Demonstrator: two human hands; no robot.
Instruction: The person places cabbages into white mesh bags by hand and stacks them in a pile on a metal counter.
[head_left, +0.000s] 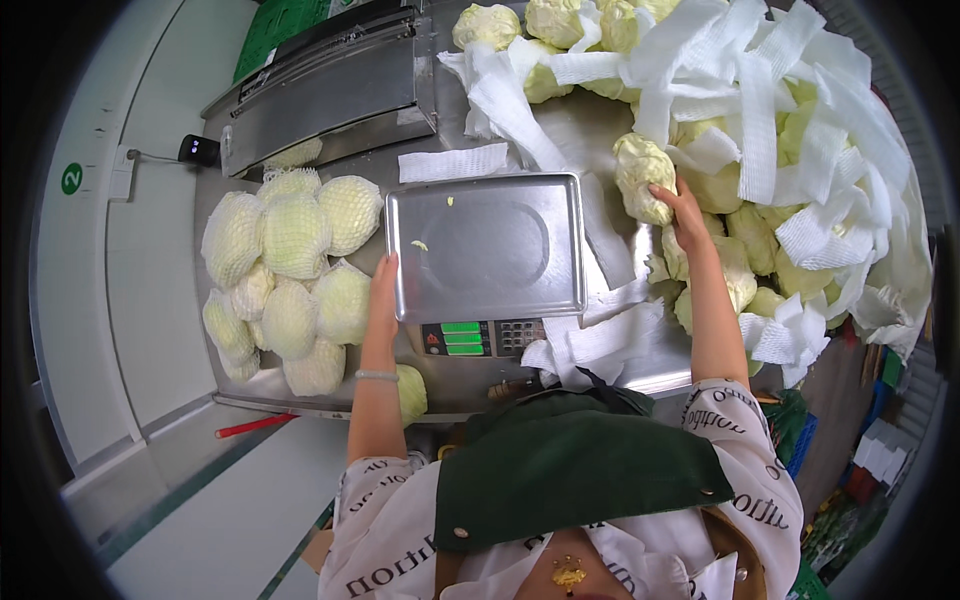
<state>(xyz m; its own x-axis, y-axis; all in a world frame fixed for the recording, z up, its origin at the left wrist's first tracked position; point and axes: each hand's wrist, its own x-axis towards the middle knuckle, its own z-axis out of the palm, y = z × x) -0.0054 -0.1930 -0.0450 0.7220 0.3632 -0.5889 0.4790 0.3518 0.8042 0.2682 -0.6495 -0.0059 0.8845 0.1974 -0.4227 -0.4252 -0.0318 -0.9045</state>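
Note:
My right hand (683, 212) grips a pale green cabbage (643, 176) from its right side, with no foam net around it. It is held beside the heap of bare cabbages (739, 277) on the right. My left hand (384, 289) is at the left rim of a steel weighing tray (484, 251); its fingers are partly hidden and I cannot tell whether they grip the rim. Two small leaf scraps lie on the tray. Below it shows the scale's lit green display and keypad (480, 339). Left of that hand, several cabbages in white foam nets (292, 232) are piled together.
White foam net sleeves (690, 67) drape over the right heap, and more lie around the tray. A steel wrapping machine (330, 97) stands at the back left. One cabbage (410, 394) sits by the table's front edge. A red stick (255, 426) lies at the lower left.

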